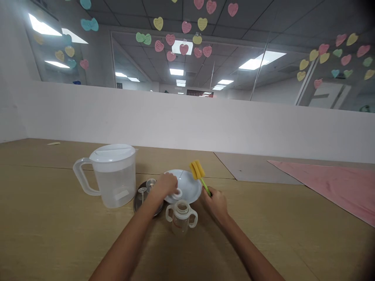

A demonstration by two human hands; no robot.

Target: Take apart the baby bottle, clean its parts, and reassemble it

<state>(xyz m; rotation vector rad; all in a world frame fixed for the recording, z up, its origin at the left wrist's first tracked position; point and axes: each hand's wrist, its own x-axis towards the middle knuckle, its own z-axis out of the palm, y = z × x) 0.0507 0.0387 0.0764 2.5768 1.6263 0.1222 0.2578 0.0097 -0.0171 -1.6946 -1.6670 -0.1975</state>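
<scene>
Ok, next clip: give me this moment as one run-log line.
left hand: touching white ring by plate | right hand: holding sponge brush | nearby: baby bottle, pitcher, metal tray

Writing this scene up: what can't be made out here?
Head view only:
White ring: partly covered by the left hand.
Dark round tray: rim hidden by the left forearm; items on it too small to name.
Green-handled sponge brush: handle end hidden by the right hand.
Two-handled bottle: markings too small to read.
Pink sheet: cut off by the right edge.
</scene>
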